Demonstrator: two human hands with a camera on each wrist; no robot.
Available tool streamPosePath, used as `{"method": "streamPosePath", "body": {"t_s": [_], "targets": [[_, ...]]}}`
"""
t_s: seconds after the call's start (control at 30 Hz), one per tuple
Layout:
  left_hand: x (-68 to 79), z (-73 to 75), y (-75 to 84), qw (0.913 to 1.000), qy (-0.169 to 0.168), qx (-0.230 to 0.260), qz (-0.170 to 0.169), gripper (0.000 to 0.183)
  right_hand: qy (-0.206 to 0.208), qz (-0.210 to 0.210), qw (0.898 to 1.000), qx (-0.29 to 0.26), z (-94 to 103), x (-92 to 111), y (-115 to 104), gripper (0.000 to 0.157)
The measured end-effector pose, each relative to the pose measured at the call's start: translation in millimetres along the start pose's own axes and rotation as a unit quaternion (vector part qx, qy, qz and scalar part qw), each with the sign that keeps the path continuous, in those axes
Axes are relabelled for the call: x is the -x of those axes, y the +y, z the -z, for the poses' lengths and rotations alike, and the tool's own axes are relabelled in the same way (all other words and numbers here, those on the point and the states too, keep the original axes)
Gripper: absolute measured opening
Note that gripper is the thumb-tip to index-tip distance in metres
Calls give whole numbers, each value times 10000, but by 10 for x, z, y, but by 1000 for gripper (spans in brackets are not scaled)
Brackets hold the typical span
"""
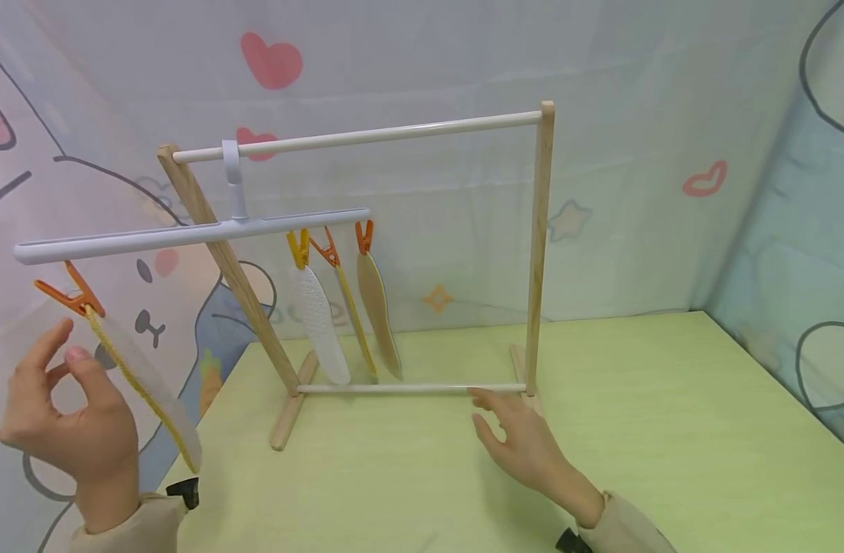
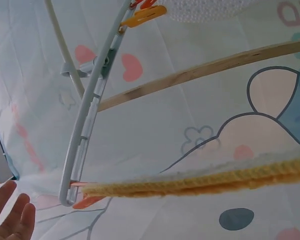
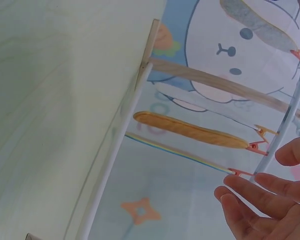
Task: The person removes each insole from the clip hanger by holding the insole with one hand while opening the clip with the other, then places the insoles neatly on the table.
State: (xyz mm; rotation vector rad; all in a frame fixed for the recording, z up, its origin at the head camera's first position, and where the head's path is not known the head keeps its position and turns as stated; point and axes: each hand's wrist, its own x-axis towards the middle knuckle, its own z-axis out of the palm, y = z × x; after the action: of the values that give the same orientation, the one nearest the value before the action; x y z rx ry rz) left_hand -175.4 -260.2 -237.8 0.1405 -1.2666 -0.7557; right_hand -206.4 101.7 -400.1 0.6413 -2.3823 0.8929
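Note:
A white hanger (image 1: 131, 240) hooks over the rack's top rod, its left end tilted lower. My left hand (image 1: 72, 415) is just below an orange clothespin (image 1: 76, 293) at that end, fingers bent and holding nothing. That clip carries a yellow-edged insole (image 1: 141, 388). Toward the hanger's right end hang a white textured insole (image 1: 320, 326) on a yellow clothespin (image 1: 299, 248), a yellow insole (image 1: 355, 322) seen edge-on, and a tan insole (image 1: 378, 311), the last two on orange clips. My right hand (image 1: 525, 445) hovers near the lower rod, loosely bent and empty.
The rack has wooden posts (image 1: 541, 253), a white top rod (image 1: 394, 134) and a lower rod (image 1: 408, 389). It stands on a pale green table (image 1: 670, 430). Behind it hangs a printed cloth (image 1: 629, 92) with hearts and a cartoon face.

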Motion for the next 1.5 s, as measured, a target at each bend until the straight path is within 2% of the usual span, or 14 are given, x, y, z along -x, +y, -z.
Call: {"method": "streamPosePath", "body": {"t_s": [0.13, 0.3, 0.43, 0.57, 0.77, 0.93, 1.07, 1.23, 1.33, 1.5], "targets": [[-47, 0, -122, 9992, 23, -382, 62, 25, -15, 17, 10000, 4, 15, 11, -12, 36], [-107, 9, -320, 9966, -239, -791, 35, 27, -77, -47, 10000, -13, 23, 17, -30, 35], [-161, 13, -436, 9952, -420, -885, 29, 29, -78, -13, 10000, -4, 21, 25, -40, 34], [-223, 17, -493, 9924, -690, -955, 353, 35, -38, 71, 10000, 17, 24, 32, -40, 34], [-310, -12, -498, 9817, -1382, -883, 968, 43, -40, 20, 10000, 41, 33, 50, -36, 35], [-366, -65, -530, 9758, -1601, -756, 1284, 42, -40, -28, 10000, 50, 45, 64, -31, 35], [-428, -120, -590, 9709, -1555, -545, 1738, 38, -28, 13, 10000, 73, 46, 71, -20, 35], [-462, -147, -617, 9632, -1628, 54, 2140, 32, -26, 53, 9999, 102, 41, 79, -13, 35], [-461, -149, -610, 9536, -1696, 528, 2433, 29, -38, 32, 9999, 98, 41, 82, -12, 36], [-449, -147, -592, 9315, -1563, 1536, 2904, 25, -54, -21, 9999, 86, 36, 91, -15, 35]]}}
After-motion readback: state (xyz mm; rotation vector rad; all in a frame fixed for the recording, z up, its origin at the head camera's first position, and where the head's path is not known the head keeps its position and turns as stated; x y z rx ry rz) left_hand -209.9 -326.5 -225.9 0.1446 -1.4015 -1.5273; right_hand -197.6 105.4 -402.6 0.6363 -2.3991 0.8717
